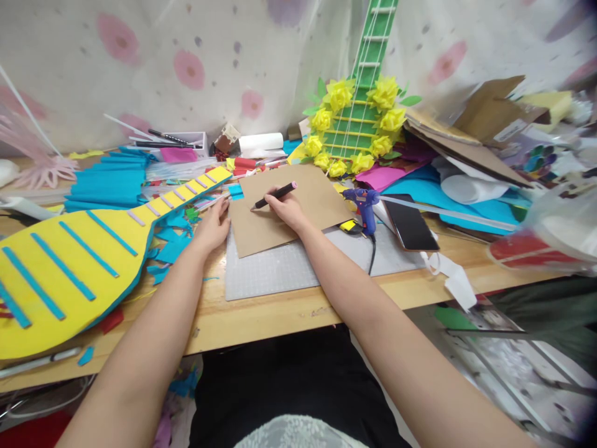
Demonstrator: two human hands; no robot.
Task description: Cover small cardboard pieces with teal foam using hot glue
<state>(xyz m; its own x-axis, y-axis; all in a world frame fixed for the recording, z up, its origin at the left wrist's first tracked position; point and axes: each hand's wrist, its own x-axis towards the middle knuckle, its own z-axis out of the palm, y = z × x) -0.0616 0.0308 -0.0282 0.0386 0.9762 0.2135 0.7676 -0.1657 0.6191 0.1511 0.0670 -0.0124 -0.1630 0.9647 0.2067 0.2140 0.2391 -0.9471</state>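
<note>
A black marker point(280, 193) is gripped in my right hand point(285, 208), its tip down at the left part of a brown cardboard sheet point(298, 177). No clear line shows on the sheet. My left hand point(213, 225) rests at the sheet's left edge, fingers stretched forward and fairly straight, nothing visible in them. Under the cardboard lies a grey cutting mat point(270, 277). Left of my left hand is a yellow paper guitar shape point(93, 249) with blue and pink strips.
A blue glue gun point(366, 208) and a phone point(410, 221) lie right of the cardboard. Behind stands a green paper guitar point(347, 127) ringed with yellow flowers. Blue crepe paper point(107, 180) and scraps crowd the left. A clear plastic bucket point(555, 230) stands at the right edge.
</note>
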